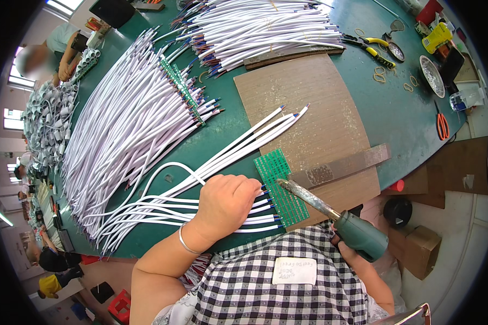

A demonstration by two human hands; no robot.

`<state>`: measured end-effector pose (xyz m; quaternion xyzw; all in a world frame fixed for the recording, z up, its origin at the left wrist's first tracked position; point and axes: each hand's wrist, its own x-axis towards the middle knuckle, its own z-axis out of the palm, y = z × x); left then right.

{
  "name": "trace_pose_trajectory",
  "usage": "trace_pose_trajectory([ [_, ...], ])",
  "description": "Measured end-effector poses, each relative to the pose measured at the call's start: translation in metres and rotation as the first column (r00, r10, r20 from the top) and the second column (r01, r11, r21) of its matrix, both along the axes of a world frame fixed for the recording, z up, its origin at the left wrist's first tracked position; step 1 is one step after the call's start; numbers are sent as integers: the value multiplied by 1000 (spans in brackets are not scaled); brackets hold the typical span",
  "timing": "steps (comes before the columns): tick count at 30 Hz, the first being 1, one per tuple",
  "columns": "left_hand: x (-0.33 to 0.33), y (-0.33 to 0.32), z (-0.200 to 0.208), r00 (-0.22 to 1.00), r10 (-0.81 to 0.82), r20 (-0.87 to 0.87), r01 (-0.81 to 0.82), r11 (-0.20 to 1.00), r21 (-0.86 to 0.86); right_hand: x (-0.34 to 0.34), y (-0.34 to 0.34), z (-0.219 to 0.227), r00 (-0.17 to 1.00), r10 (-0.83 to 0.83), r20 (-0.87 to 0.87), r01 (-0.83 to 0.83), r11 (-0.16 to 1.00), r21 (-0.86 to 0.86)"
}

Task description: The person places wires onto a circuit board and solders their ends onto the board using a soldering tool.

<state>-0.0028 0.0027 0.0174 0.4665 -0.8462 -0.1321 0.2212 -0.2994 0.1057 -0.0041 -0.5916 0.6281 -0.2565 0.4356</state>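
A green circuit board panel (273, 169) lies on a brown wooden board in front of me. White cables (263, 219) with blue and brown wire ends run from the left to the panel's left edge. My left hand (230, 203) is closed at that edge, pinching a white cable; its fingertips are partly hidden. Below a soldering iron (361, 235) with a green handle, my right hand (350, 254) is wrapped round the grip, mostly hidden behind it. The iron's tip points left and meets or hovers just over the panel; I cannot tell which.
Bundles of white cables (124, 114) cover the table's left and far side. The wooden board (309, 92) carries a wooden bar (344, 165) beside the panel. Pliers (377, 54), a metal bowl (431, 76) and orange-handled scissors (442, 125) lie right. A person (62, 49) sits far left.
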Motion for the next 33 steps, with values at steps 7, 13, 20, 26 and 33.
trace_pose_trajectory([
  [7, 0, -2, -2, 998, 4, -59, -5, 1000, -15, 7, -12, 18, 987, 132, -92, -156, 927, -342],
  [13, 0, -3, -2, 996, 6, -85, -6, 1000, 0, 6, -8, 21, 979, 204, 12, -197, 959, -203],
  [20, 0, -2, 0, 997, 9, -81, -7, 999, 32, 4, -7, 17, 970, 243, 7, -235, 943, -234],
  [26, 0, -3, 0, 997, 14, -76, -11, 999, 35, 7, -6, 19, 968, 229, -100, -247, 935, -254],
  [33, 0, -3, 0, 996, 14, -83, -12, 1000, 25, 7, -3, 11, 989, 135, -58, -146, 953, -265],
])
